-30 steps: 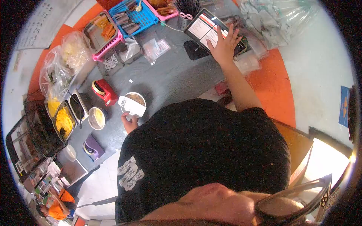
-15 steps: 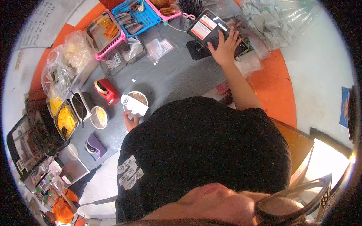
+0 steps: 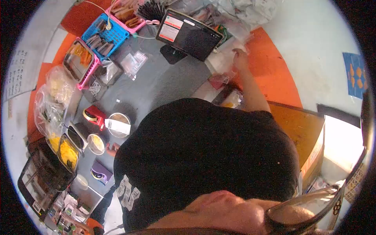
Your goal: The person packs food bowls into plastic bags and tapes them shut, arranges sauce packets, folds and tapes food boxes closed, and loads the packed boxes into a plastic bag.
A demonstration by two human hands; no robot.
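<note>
My left hand (image 3: pixel 112 149) is partly hidden by the black shirt, its visible fingers apart, with nothing seen in them. Just beyond it stands a round white bowl (image 3: pixel 125 134) with brownish contents and a printed white label (image 3: pixel 118 126) across its top. A smaller tub with yellow contents (image 3: pixel 96 144) is to its left. At the upper right, my right hand (image 3: pixel 239 58) is at clear plastic bags (image 3: pixel 221 58), beside the tablet (image 3: pixel 189 34) on its black stand; its fingers are too unclear to tell whether they grip plastic. The tablet screen is partly dark.
Near the bowl are a red tape dispenser (image 3: pixel 94 116) and a purple one (image 3: pixel 101 172). Metal trays with yellow food (image 3: pixel 68 154) stand at the left. Farther back are a blue basket (image 3: pixel 117 37), pink baskets (image 3: pixel 89 76) and a holder of black straws (image 3: pixel 152 15).
My right hand has left the tablet and moved down to the plastic bags. My left hand has drawn away from the label and bowl. The view has shifted, and tabletop things sit farther left.
</note>
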